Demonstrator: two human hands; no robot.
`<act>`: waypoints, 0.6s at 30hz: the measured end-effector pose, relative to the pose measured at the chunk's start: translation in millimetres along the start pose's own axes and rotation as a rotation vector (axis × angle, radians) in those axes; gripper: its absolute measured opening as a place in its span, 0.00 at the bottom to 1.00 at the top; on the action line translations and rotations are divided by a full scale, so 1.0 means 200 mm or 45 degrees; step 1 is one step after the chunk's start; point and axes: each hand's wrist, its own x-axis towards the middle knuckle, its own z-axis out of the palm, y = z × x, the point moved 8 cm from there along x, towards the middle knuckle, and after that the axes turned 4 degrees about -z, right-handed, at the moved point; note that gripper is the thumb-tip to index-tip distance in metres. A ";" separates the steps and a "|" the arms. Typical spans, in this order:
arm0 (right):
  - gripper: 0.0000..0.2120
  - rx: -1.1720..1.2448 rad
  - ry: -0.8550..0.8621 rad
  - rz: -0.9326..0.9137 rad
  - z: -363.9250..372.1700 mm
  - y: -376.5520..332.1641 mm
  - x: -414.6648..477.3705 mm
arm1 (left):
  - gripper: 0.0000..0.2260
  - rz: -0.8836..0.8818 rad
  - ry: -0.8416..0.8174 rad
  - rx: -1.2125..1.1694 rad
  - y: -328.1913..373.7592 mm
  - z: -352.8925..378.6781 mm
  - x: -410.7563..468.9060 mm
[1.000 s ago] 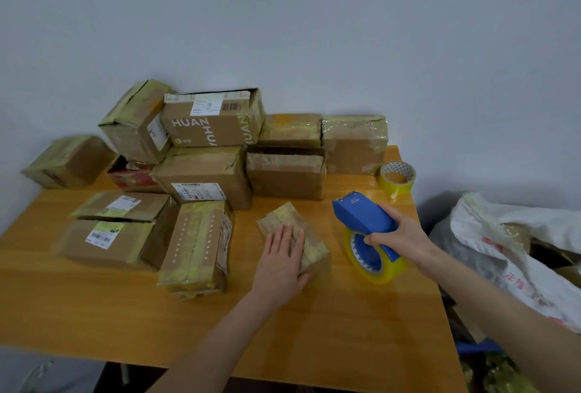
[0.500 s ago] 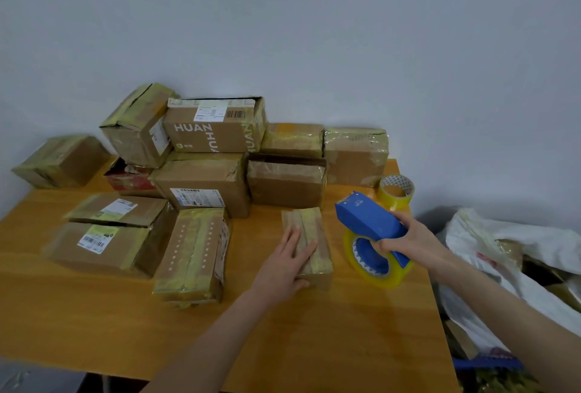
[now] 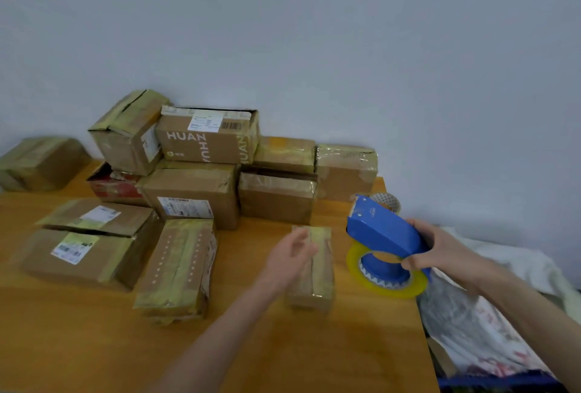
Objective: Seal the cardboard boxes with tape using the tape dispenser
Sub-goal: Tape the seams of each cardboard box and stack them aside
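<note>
Left hand (image 3: 290, 256), loosely spread, is lifting off the mid-frame box (image 3: 321, 267), likely clearing its seam; right hand (image 3: 440, 245) is gripping the tape dispenser (image 3: 383, 232).

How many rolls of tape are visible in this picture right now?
2. One yellowish roll is mounted on the blue tape dispenser that the right hand holds; the second roll stands behind it, partly hidden, near the wall. More may hide behind the boxes.
</note>
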 end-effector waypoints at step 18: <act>0.35 -0.273 -0.260 -0.080 0.20 -0.10 -0.07 | 0.05 -0.409 -0.228 -0.724 0.03 0.06 -0.12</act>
